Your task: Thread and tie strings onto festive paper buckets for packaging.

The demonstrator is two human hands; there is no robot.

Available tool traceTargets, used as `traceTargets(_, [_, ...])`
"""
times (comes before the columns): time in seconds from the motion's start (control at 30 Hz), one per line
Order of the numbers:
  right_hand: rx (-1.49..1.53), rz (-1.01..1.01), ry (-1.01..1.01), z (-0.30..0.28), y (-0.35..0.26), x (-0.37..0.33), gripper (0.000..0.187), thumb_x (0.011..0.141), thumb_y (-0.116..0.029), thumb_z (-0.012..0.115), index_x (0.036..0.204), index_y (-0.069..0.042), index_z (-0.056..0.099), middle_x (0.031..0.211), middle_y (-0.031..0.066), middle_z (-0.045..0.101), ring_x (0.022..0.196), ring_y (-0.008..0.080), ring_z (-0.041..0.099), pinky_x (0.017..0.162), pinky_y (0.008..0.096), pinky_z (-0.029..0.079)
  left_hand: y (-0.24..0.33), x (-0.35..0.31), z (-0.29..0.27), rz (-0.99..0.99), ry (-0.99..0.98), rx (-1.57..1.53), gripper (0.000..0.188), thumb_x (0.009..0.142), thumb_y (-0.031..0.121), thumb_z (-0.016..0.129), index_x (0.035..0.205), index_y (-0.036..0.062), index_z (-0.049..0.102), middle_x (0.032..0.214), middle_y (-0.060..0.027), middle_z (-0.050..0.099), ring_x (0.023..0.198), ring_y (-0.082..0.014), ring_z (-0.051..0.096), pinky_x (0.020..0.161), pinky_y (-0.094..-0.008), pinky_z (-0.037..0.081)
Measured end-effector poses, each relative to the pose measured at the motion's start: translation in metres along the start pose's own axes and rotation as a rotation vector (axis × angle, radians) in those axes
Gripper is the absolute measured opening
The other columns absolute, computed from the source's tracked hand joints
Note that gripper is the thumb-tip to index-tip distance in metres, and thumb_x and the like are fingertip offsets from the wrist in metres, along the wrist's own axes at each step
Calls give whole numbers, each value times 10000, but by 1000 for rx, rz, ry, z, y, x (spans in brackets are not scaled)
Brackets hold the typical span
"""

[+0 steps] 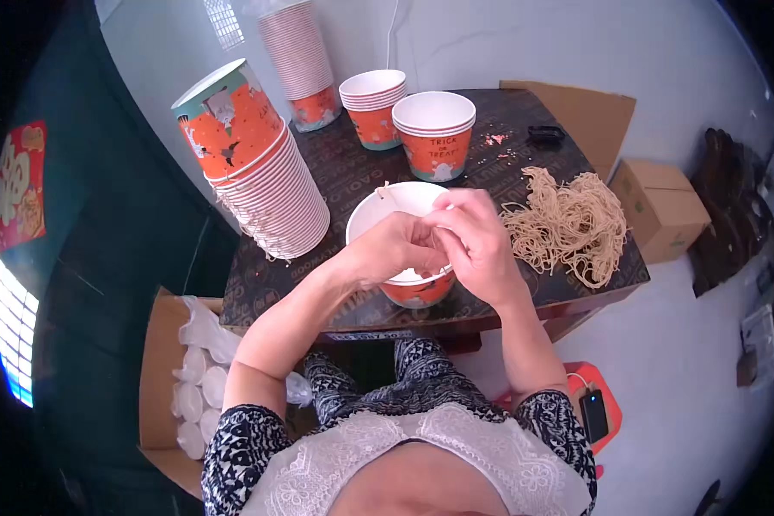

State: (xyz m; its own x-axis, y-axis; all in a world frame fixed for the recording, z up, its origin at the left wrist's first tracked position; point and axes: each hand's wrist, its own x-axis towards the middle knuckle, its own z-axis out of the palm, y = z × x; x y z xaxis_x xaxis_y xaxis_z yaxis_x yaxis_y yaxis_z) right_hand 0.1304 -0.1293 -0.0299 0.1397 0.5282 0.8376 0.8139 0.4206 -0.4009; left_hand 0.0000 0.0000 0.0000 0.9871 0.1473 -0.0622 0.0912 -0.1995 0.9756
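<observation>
In front of me on the table stands an orange paper bucket (417,297) with a white inside. A bit of beige cord (383,189) shows at its left rim. Both hands meet over the bucket's right side. My left hand (408,247) has its fingers closed and dipping inside the rim. My right hand (480,245) is pinched beside it, fingertips nearly touching the left. What lies between the fingers is too small and hidden to make out. Just right of my right hand lies a loose heap of beige cords (569,225).
A tall leaning stack of orange buckets with cords (275,185) stands left. Behind are a bagged stack (299,60) and two short stacks (374,107) (434,138). A small black object (545,134) lies far right. A carton of white cups (168,378) and a red stool with a phone (593,414) flank me.
</observation>
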Motion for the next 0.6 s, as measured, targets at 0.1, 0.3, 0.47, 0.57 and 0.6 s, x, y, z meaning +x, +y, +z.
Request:
traceTargets(0.1, [-97,50,123,-10,-3,-8,174,787,67,656,944,-7,638,1084,135,564,994,323,552,833,405,469,-1,1,1,-63,19,-66,99,831,18,719,902,-25,666,804,-38,669,733,-105,617,696,-233,494])
traceTargets(0.3, [-92,152,-11,-27,-14,-35,100,809,15,663,904,11,633,1098,139,570,982,322,534,833,395,457,1,3,11,-61,26,-84,95,837,11,718,905,-28,664,808,-38,670,730,-100,617,694,-229,495])
traceTargets(0.47, [-45,172,4,-17,-13,-34,109,787,44,666,875,7,613,1072,136,571,981,323,534,841,395,452,3,4,9,-61,15,-88,107,831,-3,718,918,-37,665,812,-48,675,743,-100,628,699,-223,502])
traceTargets(0.57, [-24,162,40,-11,-9,-34,127,772,67,663,848,0,587,1039,134,567,964,321,534,826,396,451,6,4,7,-65,23,-37,104,821,-10,721,900,-31,657,813,-56,678,745,-104,631,699,-223,502])
traceTargets(0.6, [-8,163,60,-10,-9,-34,141,765,78,660,839,-4,573,1020,132,565,953,320,534,814,396,451,5,3,7,-66,26,-37,104,821,-10,721,900,-31,657,813,-56,678,745,-104,631,699,-223,502])
